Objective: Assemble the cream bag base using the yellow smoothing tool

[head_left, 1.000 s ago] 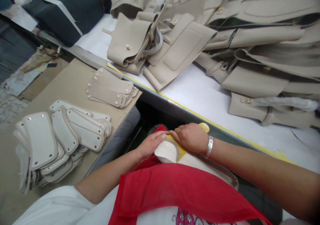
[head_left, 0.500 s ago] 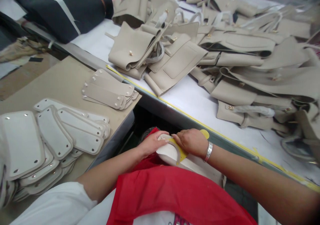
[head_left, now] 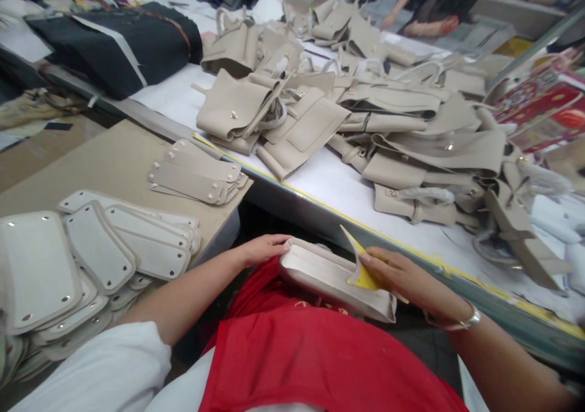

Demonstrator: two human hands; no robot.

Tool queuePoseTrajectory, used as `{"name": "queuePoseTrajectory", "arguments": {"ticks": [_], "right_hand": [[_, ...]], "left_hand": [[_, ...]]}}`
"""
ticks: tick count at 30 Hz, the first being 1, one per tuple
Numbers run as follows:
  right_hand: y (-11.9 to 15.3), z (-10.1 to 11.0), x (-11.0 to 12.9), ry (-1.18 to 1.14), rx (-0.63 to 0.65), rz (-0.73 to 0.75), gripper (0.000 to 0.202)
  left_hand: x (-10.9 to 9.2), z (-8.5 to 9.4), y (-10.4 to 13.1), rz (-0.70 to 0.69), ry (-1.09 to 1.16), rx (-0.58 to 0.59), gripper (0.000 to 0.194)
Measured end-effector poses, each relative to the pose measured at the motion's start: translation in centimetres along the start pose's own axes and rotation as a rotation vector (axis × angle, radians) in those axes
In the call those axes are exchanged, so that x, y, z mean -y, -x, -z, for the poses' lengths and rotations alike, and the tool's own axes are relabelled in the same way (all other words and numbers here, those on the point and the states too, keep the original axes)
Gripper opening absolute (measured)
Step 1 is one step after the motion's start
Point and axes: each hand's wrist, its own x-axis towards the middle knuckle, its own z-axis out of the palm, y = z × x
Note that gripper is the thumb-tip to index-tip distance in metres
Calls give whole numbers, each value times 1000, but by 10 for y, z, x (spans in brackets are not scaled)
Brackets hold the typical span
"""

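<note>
A beige bag (head_left: 336, 299) with a pale open side facing up lies across my lap on the red apron. My left hand (head_left: 265, 248) is closed on its left end, the fingertips over the rim. Held in my right hand (head_left: 397, 273), between thumb and fingers, is a thin yellow piece (head_left: 364, 273) with a curved inner edge and a pointed tip. This yellow piece stands tilted over the right part of the bag; whether it touches the bag I cannot tell. The fingers beneath it are partly hidden.
Many beige bags (head_left: 315, 122) cover the white table ahead, whose near edge has yellow tape (head_left: 320, 203). On the left board, beige straps (head_left: 196, 171) and white-faced panels (head_left: 39, 266) lie in piles. A black bundle (head_left: 119, 46) lies behind. Another person (head_left: 439, 10) is at the far side.
My right hand has moved right, carrying the yellow piece away from the bag's left end. My left hand has shifted slightly left. The view has tilted up, bringing another person into sight.
</note>
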Motion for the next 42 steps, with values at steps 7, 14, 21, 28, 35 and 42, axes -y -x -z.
{"name": "queuePoseTrajectory", "arguments": {"ticks": [7, 14, 21, 28, 35, 42], "right_hand": [[53, -50, 3, -383, -88, 69, 39], [39, -106, 0, -192, -268, 236, 25], [18, -137, 18, -384, -163, 283, 24], [-5, -166, 19, -799, -123, 44, 35], [-22, -198, 31, -1181, -19, -190, 50], [-31, -191, 35, -1314, 64, -241, 40]], "left_hand": [[-23, -10, 14, 353, -107, 191, 54], [11, -34, 5, 132, 488, 180, 49], [23, -41, 3, 25, 602, 99, 66], [36, -38, 3, -98, 672, 124, 75], [43, -33, 1, -147, 715, 186, 77], [38, -38, 2, -185, 638, 133, 69]]}}
